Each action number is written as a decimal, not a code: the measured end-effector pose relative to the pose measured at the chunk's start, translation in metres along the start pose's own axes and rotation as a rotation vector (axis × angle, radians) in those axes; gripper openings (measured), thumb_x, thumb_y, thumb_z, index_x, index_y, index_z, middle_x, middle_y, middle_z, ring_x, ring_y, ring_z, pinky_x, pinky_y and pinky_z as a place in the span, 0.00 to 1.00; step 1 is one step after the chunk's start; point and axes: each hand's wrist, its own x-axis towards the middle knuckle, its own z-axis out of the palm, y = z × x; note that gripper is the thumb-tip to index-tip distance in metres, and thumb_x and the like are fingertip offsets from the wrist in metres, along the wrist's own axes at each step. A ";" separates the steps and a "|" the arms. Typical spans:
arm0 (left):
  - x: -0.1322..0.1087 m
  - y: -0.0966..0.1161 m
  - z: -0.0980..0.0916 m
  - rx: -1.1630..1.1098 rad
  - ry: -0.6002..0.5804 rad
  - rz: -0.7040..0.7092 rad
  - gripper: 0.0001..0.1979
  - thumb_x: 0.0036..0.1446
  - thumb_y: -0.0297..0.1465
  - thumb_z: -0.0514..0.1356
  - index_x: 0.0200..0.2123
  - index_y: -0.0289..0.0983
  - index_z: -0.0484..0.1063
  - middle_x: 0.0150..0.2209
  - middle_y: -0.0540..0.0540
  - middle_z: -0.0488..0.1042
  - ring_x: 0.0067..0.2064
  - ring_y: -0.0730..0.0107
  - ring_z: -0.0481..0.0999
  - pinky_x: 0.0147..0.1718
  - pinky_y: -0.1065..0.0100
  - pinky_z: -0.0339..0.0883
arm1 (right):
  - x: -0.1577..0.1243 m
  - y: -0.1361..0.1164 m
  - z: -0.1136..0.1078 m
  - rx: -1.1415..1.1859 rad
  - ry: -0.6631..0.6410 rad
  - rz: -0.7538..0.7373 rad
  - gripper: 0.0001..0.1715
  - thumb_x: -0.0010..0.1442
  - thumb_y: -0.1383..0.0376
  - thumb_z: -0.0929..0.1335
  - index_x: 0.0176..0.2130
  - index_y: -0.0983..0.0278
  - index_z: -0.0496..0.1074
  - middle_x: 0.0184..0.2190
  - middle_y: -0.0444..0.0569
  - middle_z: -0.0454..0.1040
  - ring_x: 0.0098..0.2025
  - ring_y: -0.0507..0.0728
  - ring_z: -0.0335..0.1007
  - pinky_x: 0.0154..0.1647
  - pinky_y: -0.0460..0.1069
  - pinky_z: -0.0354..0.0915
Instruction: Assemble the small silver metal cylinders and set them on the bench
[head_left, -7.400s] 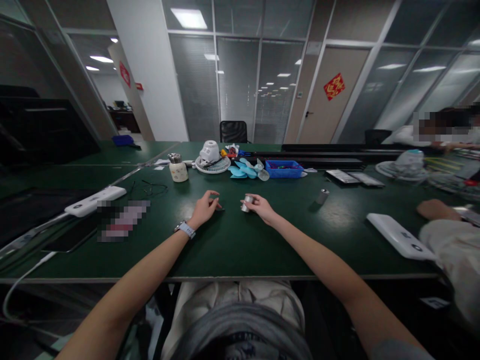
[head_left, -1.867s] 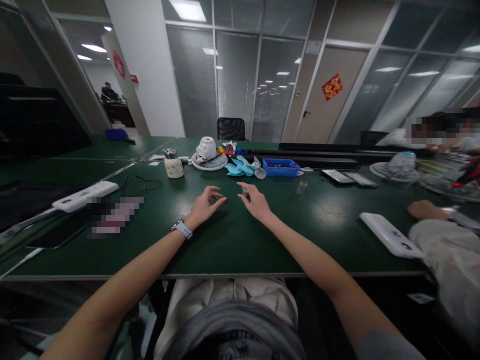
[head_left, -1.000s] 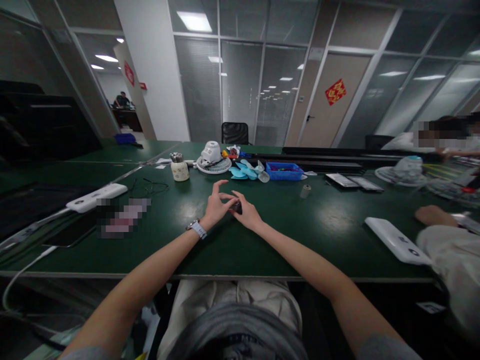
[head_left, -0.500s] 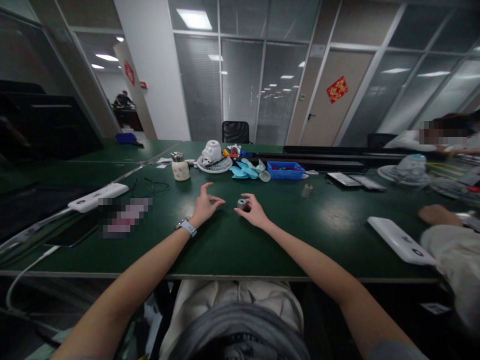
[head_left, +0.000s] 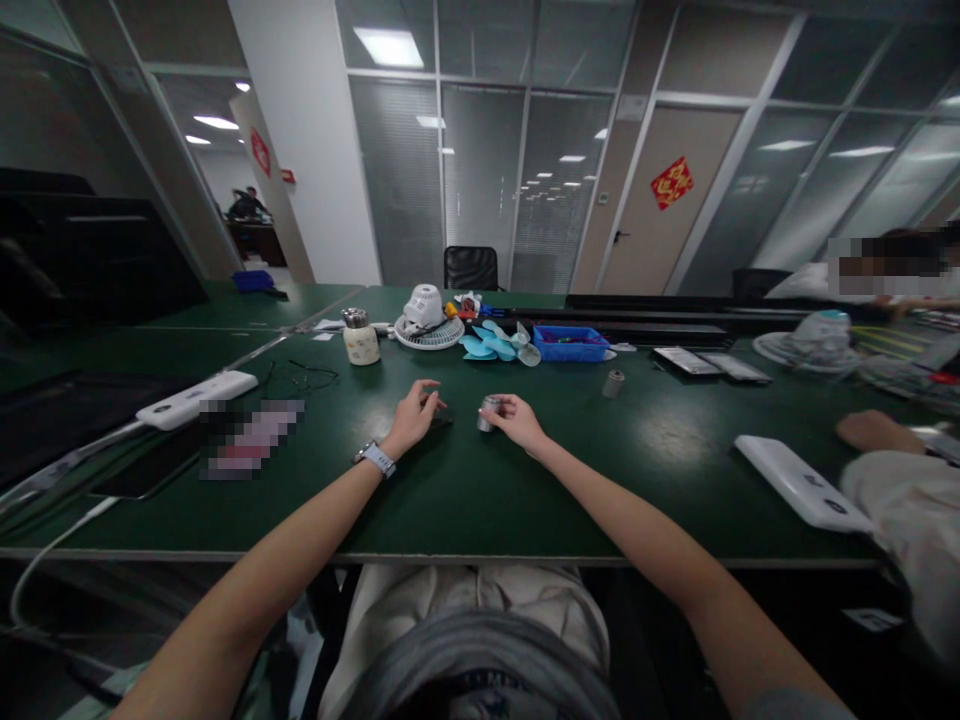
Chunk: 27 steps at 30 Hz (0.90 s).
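On the green table before me, my right hand point(head_left: 517, 422) closes its thumb and fingers on the side of a small silver metal cylinder point(head_left: 486, 413). The cylinder stands roughly upright; its kind does not show. To its left, my left hand point(head_left: 414, 415) hovers low over the table, fingers loosely bent and apart, holding nothing visible. A dark patch under its fingertips is too dim to make out. A wristwatch point(head_left: 375, 457) is on my left wrist. Farther right stands a similar grey cylinder point(head_left: 613, 384).
Behind my hands are a cream flask point(head_left: 361, 342), a white fan part point(head_left: 426, 325), light-blue fan blades point(head_left: 491, 342) and a blue tray point(head_left: 571, 343). White power strips point(head_left: 199, 398) lie left, and a white device point(head_left: 799, 482) right, beside another person's arm point(head_left: 881, 432).
My right fingers have closed more tightly round the cylinder, which sits slightly lower. My left thumb and fingers have drawn nearer together from a wider spread.
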 end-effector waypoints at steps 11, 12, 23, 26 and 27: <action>-0.003 0.009 -0.002 -0.038 0.015 0.029 0.15 0.56 0.32 0.45 0.31 0.36 0.70 0.28 0.47 0.74 0.32 0.68 0.73 0.34 0.69 0.65 | -0.004 -0.019 -0.010 0.599 -0.135 0.402 0.15 0.69 0.66 0.56 0.48 0.70 0.65 0.42 0.59 0.77 0.40 0.54 0.77 0.40 0.48 0.72; -0.003 0.009 -0.002 -0.028 0.008 0.028 0.15 0.56 0.32 0.45 0.29 0.36 0.70 0.28 0.46 0.75 0.32 0.68 0.73 0.34 0.69 0.65 | -0.004 -0.019 -0.010 0.602 -0.134 0.410 0.15 0.69 0.66 0.56 0.49 0.70 0.64 0.43 0.59 0.77 0.39 0.54 0.77 0.39 0.48 0.73; -0.003 0.013 -0.005 0.117 -0.049 0.011 0.15 0.51 0.33 0.45 0.17 0.38 0.64 0.24 0.46 0.76 0.30 0.66 0.71 0.32 0.68 0.61 | -0.005 -0.020 -0.007 0.576 -0.139 0.383 0.11 0.66 0.69 0.62 0.49 0.69 0.64 0.43 0.58 0.76 0.35 0.52 0.76 0.33 0.45 0.74; -0.003 0.010 -0.005 0.157 -0.068 0.014 0.17 0.52 0.33 0.45 0.18 0.37 0.67 0.24 0.46 0.75 0.30 0.66 0.71 0.32 0.69 0.60 | -0.007 -0.025 -0.007 0.602 -0.125 0.423 0.12 0.67 0.67 0.60 0.49 0.71 0.64 0.44 0.60 0.76 0.36 0.52 0.76 0.34 0.45 0.75; -0.003 0.009 -0.005 0.169 -0.071 0.017 0.17 0.52 0.33 0.45 0.18 0.37 0.68 0.24 0.46 0.75 0.30 0.66 0.71 0.32 0.69 0.60 | -0.007 -0.027 -0.007 0.620 -0.123 0.441 0.13 0.68 0.66 0.60 0.49 0.71 0.63 0.44 0.60 0.76 0.36 0.52 0.76 0.33 0.45 0.75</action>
